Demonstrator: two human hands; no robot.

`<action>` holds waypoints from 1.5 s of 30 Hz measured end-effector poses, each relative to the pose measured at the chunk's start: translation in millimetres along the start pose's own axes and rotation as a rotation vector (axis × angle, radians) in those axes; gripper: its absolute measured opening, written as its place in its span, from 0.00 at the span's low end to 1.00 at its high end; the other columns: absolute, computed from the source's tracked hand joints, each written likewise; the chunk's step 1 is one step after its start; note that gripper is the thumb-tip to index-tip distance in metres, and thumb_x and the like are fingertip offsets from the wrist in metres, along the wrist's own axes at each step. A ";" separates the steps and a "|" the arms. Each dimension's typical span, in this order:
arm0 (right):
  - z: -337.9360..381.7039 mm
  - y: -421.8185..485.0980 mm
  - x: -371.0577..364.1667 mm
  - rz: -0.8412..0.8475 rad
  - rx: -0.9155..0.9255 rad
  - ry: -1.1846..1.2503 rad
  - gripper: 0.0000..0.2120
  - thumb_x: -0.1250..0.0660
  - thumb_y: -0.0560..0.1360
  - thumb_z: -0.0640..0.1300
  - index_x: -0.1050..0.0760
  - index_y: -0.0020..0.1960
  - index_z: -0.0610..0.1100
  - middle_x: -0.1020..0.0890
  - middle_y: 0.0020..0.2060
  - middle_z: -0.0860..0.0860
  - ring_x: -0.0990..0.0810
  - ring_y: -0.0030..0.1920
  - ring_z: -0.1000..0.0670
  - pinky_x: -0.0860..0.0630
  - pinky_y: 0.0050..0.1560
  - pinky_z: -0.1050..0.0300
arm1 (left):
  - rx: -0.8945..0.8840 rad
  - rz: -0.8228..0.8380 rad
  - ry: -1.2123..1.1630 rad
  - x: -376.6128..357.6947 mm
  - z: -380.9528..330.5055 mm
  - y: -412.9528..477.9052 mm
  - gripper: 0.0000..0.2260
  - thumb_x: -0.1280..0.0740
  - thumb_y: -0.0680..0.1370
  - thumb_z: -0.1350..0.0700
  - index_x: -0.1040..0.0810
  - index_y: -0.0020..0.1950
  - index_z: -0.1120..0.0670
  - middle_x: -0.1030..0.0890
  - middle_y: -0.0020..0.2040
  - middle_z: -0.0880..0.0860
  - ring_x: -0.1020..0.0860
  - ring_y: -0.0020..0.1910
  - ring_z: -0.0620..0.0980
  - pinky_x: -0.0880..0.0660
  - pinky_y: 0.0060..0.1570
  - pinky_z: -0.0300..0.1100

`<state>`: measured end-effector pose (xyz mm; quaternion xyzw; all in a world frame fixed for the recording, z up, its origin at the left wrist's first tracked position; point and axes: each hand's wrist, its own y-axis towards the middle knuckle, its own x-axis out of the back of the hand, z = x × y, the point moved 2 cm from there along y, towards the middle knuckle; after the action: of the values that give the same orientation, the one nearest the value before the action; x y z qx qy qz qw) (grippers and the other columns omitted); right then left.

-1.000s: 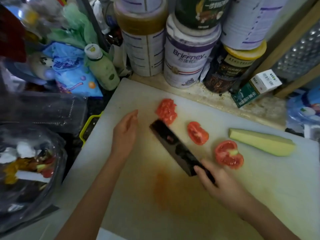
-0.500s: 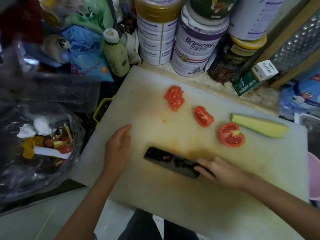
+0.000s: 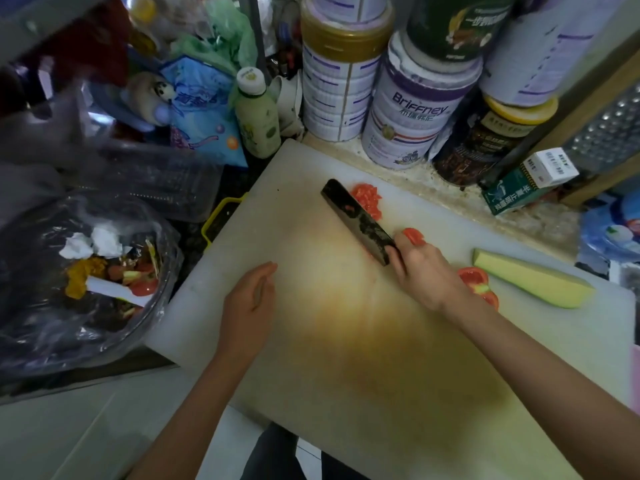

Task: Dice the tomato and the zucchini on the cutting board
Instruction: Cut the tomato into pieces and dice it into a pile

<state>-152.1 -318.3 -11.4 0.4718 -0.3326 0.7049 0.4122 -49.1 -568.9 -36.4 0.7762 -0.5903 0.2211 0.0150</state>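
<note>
Right hand (image 3: 420, 275): grips knife (image 3: 356, 220), blade pointing to 11 o'clock, seemingly touching diced tomato (image 3: 369, 199).
Left hand (image 3: 251, 299): fingers straight, resting on cutting board (image 3: 329, 358).
Zucchini (image 3: 533, 282): 3 o'clock from right hand.

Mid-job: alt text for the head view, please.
The right hand grips a dark-bladed cleaver beside a pile of diced red tomato on the white plastic cutting board; the open left hand rests nearby. A pale green zucchini piece lies undiced.

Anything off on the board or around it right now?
Nothing is spilled or broken. The cutting board has a broad orange-yellow stain across its middle, likely juice discolouration. A red tomato scrap clings to the flat of the knife held by the right hand.
</note>
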 end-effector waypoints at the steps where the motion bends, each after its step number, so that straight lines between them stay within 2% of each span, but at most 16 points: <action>1: 1.9 -8.8 2.8 0.008 0.017 0.023 0.11 0.45 0.81 0.46 0.30 0.52 0.40 0.27 0.38 0.45 0.27 0.31 0.44 0.29 0.33 0.51 | 0.000 -0.001 0.002 0.4 0.7 -0.6 0.14 0.40 0.83 0.60 0.25 0.68 0.54 0.25 0.62 0.43 0.28 0.62 0.38 0.36 0.56 0.19; 4: 9.7 -42.3 2.6 0.152 0.075 -0.003 0.13 0.49 0.81 0.52 0.32 0.52 0.44 0.26 0.31 0.48 0.28 0.26 0.47 0.31 0.27 0.52 | -0.011 0.000 0.020 2.1 4.6 -3.0 0.14 0.40 0.83 0.60 0.25 0.68 0.54 0.25 0.63 0.44 0.28 0.63 0.40 0.36 0.58 0.20; 6: 8.6 -54.7 -2.4 0.204 0.097 -0.044 0.13 0.49 0.81 0.51 0.31 0.50 0.43 0.26 0.28 0.49 0.28 0.25 0.48 0.36 0.26 0.57 | -0.022 0.011 0.031 1.9 6.0 -3.9 0.14 0.40 0.83 0.60 0.25 0.68 0.54 0.24 0.63 0.45 0.27 0.64 0.40 0.36 0.59 0.21; 8: 0.3 -51.2 -3.6 0.169 0.067 -0.052 0.12 0.47 0.82 0.49 0.30 0.51 0.42 0.24 0.29 0.47 0.27 0.25 0.47 0.38 0.27 0.59 | -0.040 0.025 0.041 1.5 5.3 -3.5 0.14 0.40 0.83 0.60 0.25 0.68 0.53 0.25 0.64 0.45 0.28 0.64 0.41 0.36 0.60 0.22; 12: -9.1 -24.5 3.0 0.065 0.006 -0.072 0.10 0.45 0.82 0.47 0.30 0.52 0.41 0.25 0.33 0.45 0.24 0.30 0.41 0.33 0.30 0.54 | -0.053 0.050 0.025 1.7 3.3 -4.0 0.14 0.39 0.82 0.61 0.25 0.68 0.53 0.25 0.64 0.45 0.28 0.65 0.41 0.36 0.63 0.28; 15: -4.0 -19.2 8.7 0.011 -0.034 -0.073 0.11 0.46 0.82 0.47 0.31 0.52 0.41 0.28 0.31 0.48 0.24 0.29 0.41 0.30 0.30 0.52 | -0.066 0.067 0.034 2.3 1.8 -6.3 0.14 0.39 0.82 0.61 0.25 0.67 0.52 0.26 0.64 0.44 0.28 0.65 0.41 0.35 0.65 0.33; 17: 0.0 -30.4 9.2 -0.021 -0.031 -0.077 0.13 0.47 0.81 0.49 0.31 0.51 0.41 0.27 0.29 0.47 0.25 0.26 0.42 0.28 0.27 0.50 | -0.084 0.072 0.057 2.7 2.0 -5.6 0.14 0.39 0.82 0.62 0.24 0.66 0.53 0.25 0.63 0.43 0.28 0.65 0.41 0.35 0.66 0.35; 22: 9.2 -59.0 -4.9 -0.008 -0.105 -0.127 0.12 0.44 0.81 0.46 0.28 0.50 0.39 0.23 0.27 0.46 0.27 0.22 0.45 0.35 0.23 0.55 | -0.114 0.136 0.104 -0.1 2.8 2.8 0.14 0.39 0.82 0.61 0.24 0.67 0.54 0.26 0.62 0.43 0.29 0.64 0.41 0.35 0.65 0.35; 26: 29.3 -74.8 -7.0 -0.167 -0.291 0.055 0.09 0.42 0.80 0.46 0.29 0.46 0.41 0.25 0.27 0.49 0.28 0.23 0.47 0.31 0.24 0.51 | -0.182 0.184 0.141 -18.2 -4.0 12.8 0.14 0.38 0.81 0.62 0.23 0.66 0.55 0.24 0.63 0.46 0.28 0.64 0.44 0.35 0.65 0.35; 29: 36.9 -103.0 4.0 -0.259 -0.472 0.245 0.07 0.40 0.79 0.46 0.27 0.50 0.43 0.23 0.29 0.47 0.25 0.26 0.46 0.27 0.28 0.47 | -0.244 0.211 0.183 -36.3 -13.5 21.9 0.14 0.37 0.80 0.64 0.22 0.64 0.57 0.22 0.63 0.52 0.25 0.63 0.49 0.33 0.66 0.39; 30: 37.3 -117.4 8.3 -0.274 -0.539 0.317 0.06 0.39 0.79 0.46 0.26 0.51 0.43 0.22 0.28 0.47 0.26 0.24 0.48 0.26 0.27 0.49 | -0.265 0.225 0.200 -43.9 -16.9 22.4 0.13 0.36 0.79 0.64 0.21 0.64 0.58 0.21 0.62 0.53 0.24 0.62 0.50 0.31 0.66 0.42; 32: 35.8 -145.5 14.2 -0.279 -0.658 0.473 0.06 0.38 0.79 0.44 0.28 0.45 0.44 0.22 0.27 0.46 0.27 0.21 0.50 0.27 0.24 0.54 | -0.296 0.252 0.229 -58.3 -23.7 19.5 0.14 0.35 0.78 0.65 0.21 0.63 0.59 0.20 0.60 0.55 0.22 0.59 0.54 0.28 0.64 0.47; 35: 25.8 -183.1 26.1 -0.335 -0.782 0.605 0.11 0.37 0.79 0.41 0.32 0.38 0.44 0.23 0.26 0.45 0.28 0.19 0.48 0.31 0.22 0.61 | -0.315 0.311 0.269 -86.9 -38.3 10.8 0.14 0.34 0.77 0.65 0.21 0.63 0.59 0.20 0.60 0.56 0.19 0.53 0.53 0.25 0.58 0.45; 39: 0.2 -211.3 38.0 -0.393 -0.825 0.647 0.12 0.37 0.79 0.40 0.33 0.37 0.43 0.23 0.26 0.44 0.29 0.19 0.49 0.32 0.22 0.62 | -0.320 0.318 0.367 -127.7 -51.0 2.9 0.15 0.32 0.76 0.61 0.22 0.63 0.57 0.20 0.59 0.56 0.19 0.52 0.55 0.24 0.56 0.47; 45: -42.6 -225.5 38.7 -0.334 -0.722 0.686 0.11 0.36 0.78 0.43 0.32 0.38 0.45 0.24 0.26 0.42 0.30 0.22 0.50 0.33 0.24 0.55 | -0.358 0.137 0.561 -177.1 -71.2 10.4 0.30 0.27 0.74 0.51 0.32 0.71 0.63 0.31 0.68 0.63 0.33 0.68 0.62 0.34 0.66 0.50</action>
<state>24.7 -172.4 28.7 0.0884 -0.3205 0.5840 0.7405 -118.2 -390.7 -38.6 0.6287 -0.6434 0.3194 0.2979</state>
